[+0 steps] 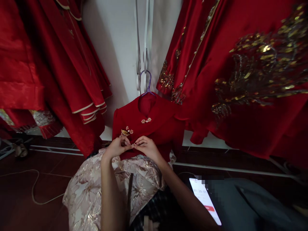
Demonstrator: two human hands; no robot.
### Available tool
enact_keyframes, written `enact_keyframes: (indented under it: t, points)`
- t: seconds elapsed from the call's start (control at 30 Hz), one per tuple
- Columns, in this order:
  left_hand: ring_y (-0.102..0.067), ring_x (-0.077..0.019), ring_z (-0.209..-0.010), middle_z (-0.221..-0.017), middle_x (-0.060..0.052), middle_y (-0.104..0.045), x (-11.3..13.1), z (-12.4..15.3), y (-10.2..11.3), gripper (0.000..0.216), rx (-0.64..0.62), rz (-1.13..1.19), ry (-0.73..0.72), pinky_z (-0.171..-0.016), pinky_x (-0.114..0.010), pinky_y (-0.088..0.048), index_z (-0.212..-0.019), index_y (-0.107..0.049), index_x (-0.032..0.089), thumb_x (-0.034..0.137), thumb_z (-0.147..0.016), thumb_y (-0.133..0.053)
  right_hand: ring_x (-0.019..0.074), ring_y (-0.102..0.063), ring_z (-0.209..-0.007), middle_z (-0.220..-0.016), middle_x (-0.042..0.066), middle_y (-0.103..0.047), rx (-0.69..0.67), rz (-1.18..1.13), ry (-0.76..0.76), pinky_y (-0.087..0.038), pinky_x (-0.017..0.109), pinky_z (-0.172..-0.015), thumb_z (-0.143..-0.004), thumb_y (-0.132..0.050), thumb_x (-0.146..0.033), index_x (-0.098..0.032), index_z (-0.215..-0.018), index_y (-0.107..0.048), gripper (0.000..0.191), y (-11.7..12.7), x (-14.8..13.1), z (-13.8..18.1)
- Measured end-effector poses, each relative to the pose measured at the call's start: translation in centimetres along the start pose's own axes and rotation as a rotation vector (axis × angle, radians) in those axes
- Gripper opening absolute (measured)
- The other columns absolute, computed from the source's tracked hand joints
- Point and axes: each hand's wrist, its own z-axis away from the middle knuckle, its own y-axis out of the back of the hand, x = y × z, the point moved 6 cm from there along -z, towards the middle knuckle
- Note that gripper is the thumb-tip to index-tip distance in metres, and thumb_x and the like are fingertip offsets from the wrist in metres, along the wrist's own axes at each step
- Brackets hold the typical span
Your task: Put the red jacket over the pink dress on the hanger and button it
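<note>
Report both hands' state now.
Left hand: closed, apparently pinching the small beaded piece.
Right hand: curled at the same piece; grip cannot be told.

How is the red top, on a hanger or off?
On: a purple hanger rises out of the neck opening of the red top.

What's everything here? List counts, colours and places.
Top: one, red, centre
Hanger: one, purple, in the top's neck
Ornaments: several, gold and pearly, on the top
Beads: count unclear, pale, centre
Brocade: one, pale and gold, lower centre
Garments: several, red, left and right
Straps: two or more, pale, upper centre
Phone: one, white screen, lower right
Unclear thing: one, grey, lower right
Cord: one, pale, lower left
Floor: one, dark red, below
Bars: several, white, low, both sides
Wall: one, white, behind
Left hand: one, bare, at the beads
Right hand: one, bare, likewise
</note>
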Motion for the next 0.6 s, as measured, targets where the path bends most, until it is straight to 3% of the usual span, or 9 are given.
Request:
enact_keyframes:
  t: [0.13,0.23,0.33,0.47,0.6]
  points:
    - [-0.057,-0.0114,-0.065,-0.075,-0.001,-0.062,-0.9,-1.0,0.5,0.042,0.177,0.190,0.097,-0.061,-0.023,-0.046,-0.090,-0.058,0.015,0.049,-0.067,-0.066,0.0115,-0.060,-0.065,-0.071,-0.001,-0.062,-0.101,-0.077,-0.100,-0.050,0.025,-0.065,-0.056,-0.075,-0.026,-0.016,-0.077,-0.058,0.029,0.5,0.0,0.0]
    - [-0.059,-0.0118,-0.067,-0.078,-0.003,-0.064,-2.0,-2.1,0.2,0.046,0.321,0.399,0.150,-0.064,-0.025,-0.049,-0.089,-0.059,0.014,0.054,-0.066,-0.064,0.0103,-0.060,-0.064,-0.069,-0.002,-0.061,-0.283,-0.112,-0.203,-0.051,0.023,-0.061,-0.058,-0.074,-0.023,-0.016,-0.076,-0.058,0.025,0.9,-0.5,0.6]
    - [-0.060,-0.0110,-0.069,-0.084,-0.005,-0.066,-2.7,-3.0,-0.6,0.043,0.384,0.550,0.178,-0.066,-0.024,-0.049,-0.089,-0.061,0.013,0.049,-0.065,-0.067,0.0095,-0.060,-0.065,-0.070,-0.002,-0.061,-0.424,-0.104,-0.262,-0.052,0.022,-0.061,-0.060,-0.072,-0.022,-0.016,-0.076,-0.058,0.022,1.3,-1.1,1.3]
    - [-0.061,-0.0108,-0.071,-0.085,-0.008,-0.068,-3.0,-3.3,-1.6,0.037,0.396,0.816,0.216,-0.067,-0.023,-0.049,-0.086,-0.063,0.011,0.042,-0.066,-0.069,0.0088,-0.060,-0.065,-0.071,-0.002,-0.062,-0.432,-0.100,-0.269,-0.052,0.022,-0.062,-0.059,-0.073,-0.022,-0.016,-0.075,-0.058,0.022,1.8,-1.2,1.4]
    - [-0.062,-0.0107,-0.072,-0.087,-0.008,-0.069,-2.9,-3.1,-1.6,0.032,0.425,0.923,0.232,-0.068,-0.023,-0.048,-0.083,-0.065,0.012,0.037,-0.064,-0.071,0.0088,-0.060,-0.064,-0.069,-0.002,-0.062,-0.437,-0.128,-0.270,-0.053,0.022,-0.061,-0.058,-0.074,-0.022,-0.015,-0.073,-0.058,0.023,1.3,-0.9,1.3]
